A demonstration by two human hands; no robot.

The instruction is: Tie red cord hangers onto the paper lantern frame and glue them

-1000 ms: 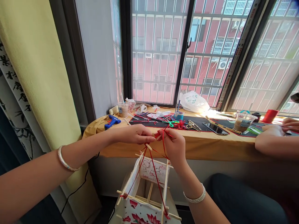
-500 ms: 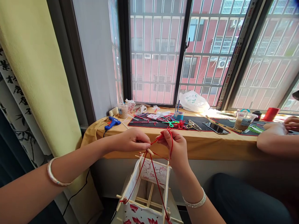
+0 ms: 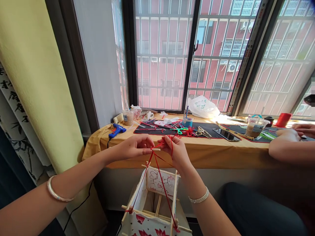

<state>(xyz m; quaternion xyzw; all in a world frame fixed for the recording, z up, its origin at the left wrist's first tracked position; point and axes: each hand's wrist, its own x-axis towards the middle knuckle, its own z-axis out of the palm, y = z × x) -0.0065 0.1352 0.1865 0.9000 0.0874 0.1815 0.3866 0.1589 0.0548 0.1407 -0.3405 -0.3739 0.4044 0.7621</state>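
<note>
My left hand (image 3: 137, 145) is closed, pinching a thin wooden stick (image 3: 156, 149) where red cord wraps round it. My right hand (image 3: 175, 151) is closed on the loose part of the red cord (image 3: 171, 147), close to the left fingertips. From the stick, strands run down to the corners of a box-shaped lantern frame (image 3: 175, 196) of wooden sticks. White panels with red flowers (image 3: 150, 226) cover its sides, and its top is open. The frame sits below my hands on a pale surface, mostly hidden.
A blue glue gun (image 3: 117, 130), green-handled scissors (image 3: 180, 130), a phone (image 3: 225, 134) and drink cups (image 3: 256, 126) lie on the cloth-covered table (image 3: 211, 154). At the right, another person's arm (image 3: 285, 146) rests on it. A curtain (image 3: 44, 82) hangs left.
My left hand has shifted slightly and the stick now lies nearly level instead of slanting down. My right hand has moved left, closer to the stick, with the cord still in it.
</note>
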